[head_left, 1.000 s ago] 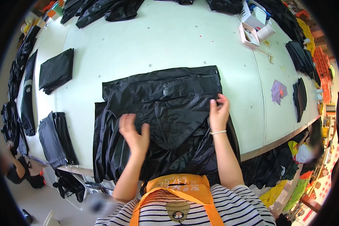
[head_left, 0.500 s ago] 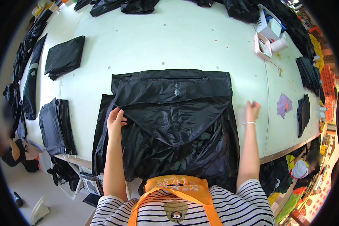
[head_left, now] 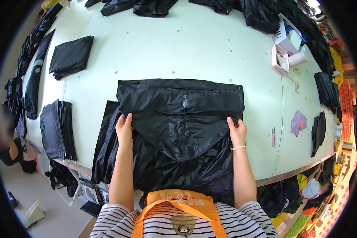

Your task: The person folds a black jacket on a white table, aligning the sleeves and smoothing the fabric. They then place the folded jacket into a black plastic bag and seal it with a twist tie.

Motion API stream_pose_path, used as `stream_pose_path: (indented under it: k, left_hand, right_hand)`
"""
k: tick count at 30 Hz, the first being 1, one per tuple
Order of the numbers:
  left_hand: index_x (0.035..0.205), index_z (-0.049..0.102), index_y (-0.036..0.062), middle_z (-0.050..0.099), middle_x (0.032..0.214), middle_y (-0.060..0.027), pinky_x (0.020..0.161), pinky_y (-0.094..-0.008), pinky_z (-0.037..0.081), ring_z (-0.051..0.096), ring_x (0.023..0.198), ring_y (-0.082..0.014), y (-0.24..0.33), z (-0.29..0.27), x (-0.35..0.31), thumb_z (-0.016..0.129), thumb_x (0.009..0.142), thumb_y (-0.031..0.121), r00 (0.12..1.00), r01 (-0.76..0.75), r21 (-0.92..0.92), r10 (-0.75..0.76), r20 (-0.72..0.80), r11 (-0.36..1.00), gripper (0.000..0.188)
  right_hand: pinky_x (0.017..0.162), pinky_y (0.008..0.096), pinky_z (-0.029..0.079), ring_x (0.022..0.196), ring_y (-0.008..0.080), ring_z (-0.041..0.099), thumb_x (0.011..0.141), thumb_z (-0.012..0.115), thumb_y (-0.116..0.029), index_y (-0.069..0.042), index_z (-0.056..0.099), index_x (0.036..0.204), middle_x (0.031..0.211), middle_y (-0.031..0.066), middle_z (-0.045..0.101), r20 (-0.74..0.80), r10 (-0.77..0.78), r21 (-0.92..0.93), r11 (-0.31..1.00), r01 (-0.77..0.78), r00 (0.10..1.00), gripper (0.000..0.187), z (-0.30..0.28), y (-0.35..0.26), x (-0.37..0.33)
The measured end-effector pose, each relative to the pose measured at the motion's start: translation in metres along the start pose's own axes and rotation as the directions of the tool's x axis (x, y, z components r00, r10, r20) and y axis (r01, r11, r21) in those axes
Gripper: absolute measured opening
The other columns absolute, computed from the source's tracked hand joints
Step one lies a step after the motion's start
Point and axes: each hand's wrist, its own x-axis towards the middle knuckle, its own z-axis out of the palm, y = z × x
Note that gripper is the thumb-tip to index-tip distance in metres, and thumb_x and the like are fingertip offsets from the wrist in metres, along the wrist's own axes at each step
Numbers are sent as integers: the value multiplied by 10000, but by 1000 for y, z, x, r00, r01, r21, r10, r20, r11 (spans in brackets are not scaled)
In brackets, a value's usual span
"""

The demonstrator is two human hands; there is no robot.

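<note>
A shiny black thin-fabric garment [head_left: 182,131] lies spread in front of me, with a triangular flap pointing toward my body. My left hand [head_left: 125,131] pinches the flap's fold at its left corner. On the opposite corner my right hand [head_left: 237,132], with a beaded bracelet at the wrist, grips the same fold between thumb and fingers. The garment's lower part hangs over the table edge against my orange apron [head_left: 186,197]. To the right of my right hand, a small pink-handled cutting tool [head_left: 273,137] rests on the table.
Folded black garments [head_left: 57,129] are stacked at the left, and another folded one [head_left: 71,55] lies farther back. A white box [head_left: 281,39] and a pink tray [head_left: 279,59] stand at the back right. A purple cloth scrap [head_left: 298,123] lies nearer. Another person [head_left: 311,184] is at the lower right.
My right hand has moved left from the bare table onto the flap's right corner and closed on it. The small cutting tool now shows on the table. My left hand stays at its corner.
</note>
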Motion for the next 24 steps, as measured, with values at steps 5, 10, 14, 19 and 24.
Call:
stream_pose_path:
  k: [5,10,14,19,24]
  left_hand:
    - [1189,552,-23,648,1030,-42,776,-205,455,602,880,-85,4,12,-5,573,904,13,985,-169,-19,170,25,985,288]
    - [1261,524,-52,627,1124,-63,872,-234,445,592,982,-112,22,48,-19,554,892,-39,899,-412,-17,410,152,911,370]
    - [1223,590,24,683,1035,-138,772,-279,518,675,880,-177,35,86,-41,657,757,-20,726,-655,404,383,571,639,472]
    - [1255,571,98,572,682,-79,580,-387,476,593,626,-267,-16,94,-38,638,724,117,451,-892,426,215,866,153,535]
    - [1287,538,89,568,736,-82,612,-376,478,597,678,-261,-19,90,-38,663,746,172,396,-918,379,190,898,120,562]
  right_hand:
    - [838,261,451,907,132,578,866,600,-30,20,615,1097,1040,45,635,-215,-223,453,840,299,951,237,31,-38,0]
    - [1002,422,393,1160,326,516,832,599,-80,-56,608,1197,1216,145,568,333,-766,70,601,796,550,365,76,-87,-38]
    - [1112,473,240,1316,332,387,854,601,-164,-55,621,1135,1290,163,524,535,-632,-140,588,797,560,302,110,-52,-50]
    - [965,410,423,1042,331,582,831,578,-36,9,638,892,1084,150,623,401,-556,157,824,544,728,97,94,-51,-39]
    - [1065,466,325,1276,349,415,721,768,-366,-87,490,1322,1364,172,449,698,-592,1,563,826,403,718,43,-71,-72]
